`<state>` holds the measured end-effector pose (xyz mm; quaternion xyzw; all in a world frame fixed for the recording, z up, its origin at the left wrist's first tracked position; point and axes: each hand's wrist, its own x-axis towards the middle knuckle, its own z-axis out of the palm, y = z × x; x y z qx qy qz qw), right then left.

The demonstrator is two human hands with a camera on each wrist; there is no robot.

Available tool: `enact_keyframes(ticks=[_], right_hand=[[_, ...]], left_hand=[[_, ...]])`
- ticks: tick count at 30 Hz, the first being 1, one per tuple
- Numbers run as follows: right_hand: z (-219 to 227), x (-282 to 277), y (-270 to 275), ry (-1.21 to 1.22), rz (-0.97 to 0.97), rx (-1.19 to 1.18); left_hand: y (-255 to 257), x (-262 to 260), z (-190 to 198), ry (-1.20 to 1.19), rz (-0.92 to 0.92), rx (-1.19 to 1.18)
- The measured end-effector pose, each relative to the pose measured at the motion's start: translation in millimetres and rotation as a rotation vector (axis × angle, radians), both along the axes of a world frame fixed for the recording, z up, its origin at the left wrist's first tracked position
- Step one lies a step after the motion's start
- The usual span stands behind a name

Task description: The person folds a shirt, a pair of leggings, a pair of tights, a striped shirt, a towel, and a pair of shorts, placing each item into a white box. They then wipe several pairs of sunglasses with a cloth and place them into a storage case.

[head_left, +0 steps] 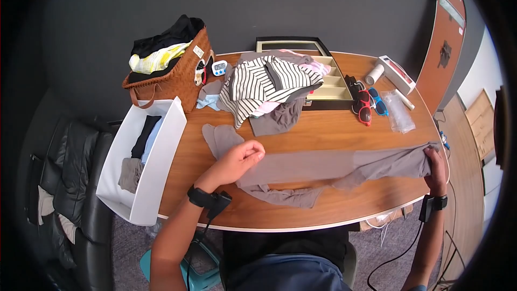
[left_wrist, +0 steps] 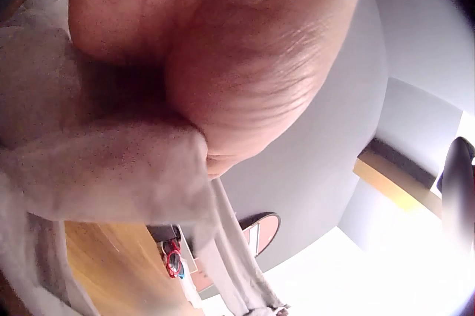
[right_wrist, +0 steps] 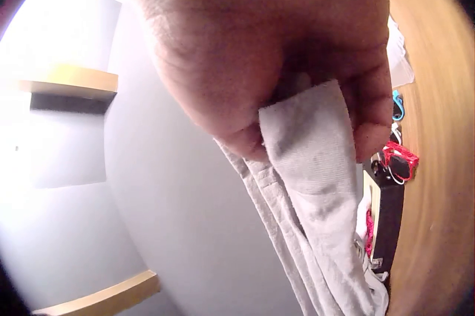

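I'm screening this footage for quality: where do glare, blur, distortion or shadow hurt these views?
Head: black vignetting round the rim, and the gray garment looks slightly smeared. Left wrist: the lower right is blown out white, wall edges bend, and a dark shadow lies under the left hand. Right wrist: glare whitens the left side; the right hand's inner side is shadowed.

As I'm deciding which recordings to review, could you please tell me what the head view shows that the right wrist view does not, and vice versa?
Only the head view shows the left grip, the white bin, the brown basket and the small timer.

Only the right wrist view shows the right grip from its palm side, with a straight-edged end of the grey garment close up.

Both show that grip, that garment, the red sunglasses, the black case and the wooden table.
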<state>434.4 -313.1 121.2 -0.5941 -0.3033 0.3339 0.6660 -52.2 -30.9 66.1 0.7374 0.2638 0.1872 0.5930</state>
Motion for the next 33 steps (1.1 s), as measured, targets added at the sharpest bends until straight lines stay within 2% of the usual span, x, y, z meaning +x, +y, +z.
enact_keyframes(ticks=[3,4,6,7,9,10,12,16,17,19,20,22,23,25,26,27,28,29,31,33], right_hand=[[-23.5,35.9,-7.1,-0.014,0.038,-0.103],[-26.6,35.1,-7.1,-0.016,0.037,-0.103],[-33.0,33.5,-8.5,-0.014,0.021,-0.222],[-39.7,40.5,-14.9,-0.033,0.015,-0.264],[-54.6,59.7,-27.6,-0.118,0.053,-0.352],[-56.5,58.0,-28.4,-0.119,0.04,-0.375],[-68.7,72.7,-33.1,-0.307,0.044,-0.436],[-56.1,78.1,-29.2,-0.567,0.072,-0.668],[-49.2,74.3,-25.5,-0.567,0.055,-0.674],[-41.8,67.8,-15.7,-0.917,-0.016,-0.79],[-41.7,69.4,-14.2,-0.914,-0.015,-0.79],[-48.0,73.9,-6.8,-1.144,-0.112,-0.88],[-59.7,85.5,-8.7,-1.223,-0.128,-0.785],[-57.7,83.4,-0.5,-1.217,-0.11,-0.914],[-56.3,82.0,1.0,-1.227,-0.123,-0.899],[-72.7,106.0,-4.4,-1.296,-0.117,-0.843],[-62.7,94.8,-1.5,-1.284,-0.125,-0.863],[-70.3,102.3,-4.6,-1.296,-0.184,-0.771],[-80.6,125.5,-9.2,-1.318,-0.189,-0.745],[-76.4,133.3,-10.2,-1.303,-0.155,-0.825]], left_hand=[[19.0,-0.2,8.7,0.097,-0.031,0.007],[25.6,-3.5,12.8,0.095,-0.033,0.007],[38.1,-17.7,19.5,0.272,-0.15,-0.013],[40.9,-25.3,17.9,0.262,-0.141,0.034],[36.3,-34.4,50.0,0.407,-0.108,-0.063],[41.3,-43.1,48.4,0.365,-0.083,-0.174],[47.7,-58.8,52.3,0.339,-0.049,-0.246],[56.1,-81.0,58.7,0.334,0.06,-0.184],[60.5,-86.1,54.1,0.321,0.066,-0.159],[66.7,-94.3,48.9,0.312,0.074,-0.133],[68.7,-98.2,46.2,0.306,0.093,-0.131],[69.8,-103.2,42.0,0.308,0.131,-0.13],[69.8,-104.3,40.3,0.328,0.113,-0.102],[71.2,-116.8,36.1,0.344,0.118,-0.07],[73.8,-120.4,31.5,0.331,0.13,-0.065],[76.4,-124.9,29.7,0.35,0.126,-0.049],[77.1,-129.8,31.3,0.369,0.122,-0.033],[74.3,-131.6,37.5,0.374,0.134,-0.039],[70.1,-131.5,42.1,0.38,0.162,-0.068],[67.6,-128.2,43.1,0.407,0.172,-0.025]])
